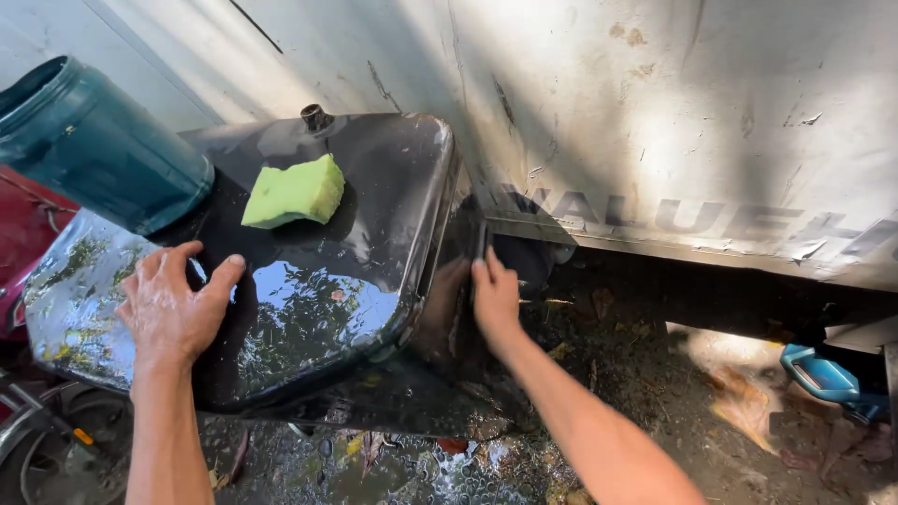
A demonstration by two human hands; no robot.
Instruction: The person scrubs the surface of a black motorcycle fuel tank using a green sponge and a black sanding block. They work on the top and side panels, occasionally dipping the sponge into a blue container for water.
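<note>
Teal barrel [89, 140], white wall [655, 112] (scuffed), blue sandal [828, 379]

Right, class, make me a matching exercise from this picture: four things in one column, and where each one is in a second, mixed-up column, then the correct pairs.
Things:
1. sponge
2. left hand
3. right hand
4. barrel

Places:
A. pressed flat on the wet top of the black tank
B. lying on the tank's top near its cap
C. against the tank's side, facing the white wall
D. at the upper left, behind the tank

Pairs: 1-B, 2-A, 3-C, 4-D
</note>
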